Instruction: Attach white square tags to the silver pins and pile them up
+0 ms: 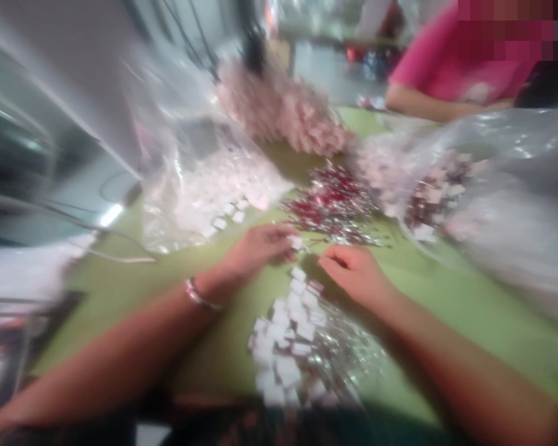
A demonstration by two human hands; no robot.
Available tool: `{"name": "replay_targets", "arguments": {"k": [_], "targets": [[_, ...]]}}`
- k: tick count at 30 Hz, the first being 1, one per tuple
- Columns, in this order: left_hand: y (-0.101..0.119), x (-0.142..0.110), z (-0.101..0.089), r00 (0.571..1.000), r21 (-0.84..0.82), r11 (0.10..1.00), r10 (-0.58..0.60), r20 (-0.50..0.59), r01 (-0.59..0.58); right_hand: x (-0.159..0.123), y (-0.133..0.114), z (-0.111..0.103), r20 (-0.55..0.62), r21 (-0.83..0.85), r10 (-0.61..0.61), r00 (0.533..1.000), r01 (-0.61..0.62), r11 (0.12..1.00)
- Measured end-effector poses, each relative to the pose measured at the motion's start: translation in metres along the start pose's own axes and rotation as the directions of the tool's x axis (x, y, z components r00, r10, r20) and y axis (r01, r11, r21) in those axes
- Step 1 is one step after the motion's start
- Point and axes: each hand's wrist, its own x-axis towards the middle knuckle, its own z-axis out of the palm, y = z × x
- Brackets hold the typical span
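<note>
Over the green table, my left hand [266, 245] pinches a small white square piece [296, 242] between thumb and fingertips. A thin strand seems to run from that piece toward my right hand [348, 265], whose fingers are curled closed; whatever they hold is hidden. Just beyond both hands lies a heap of red and silver shiny strands [335, 201]. Nearer to me, below the hands, is a pile of white square tags [283, 337] with clear and silvery strands [348, 347] spreading to the right. The picture is blurred.
At the left stands a clear plastic bag [204, 179] of white pieces. Bundles of pale pink pieces [283, 111] lie at the back. Another plastic bag [502, 192] fills the right side. A person in a pink top [446, 68] sits across the green table [428, 272].
</note>
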Motion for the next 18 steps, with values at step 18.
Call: {"name": "replay_targets", "arguments": {"k": [18], "targets": [[-0.005, -0.008, 0.018, 0.997, 0.313, 0.947, 0.059, 0.039, -0.068, 0.005, 0.014, 0.01, 0.13, -0.113, -0.149, 0.98, 0.164, 0.98]]}}
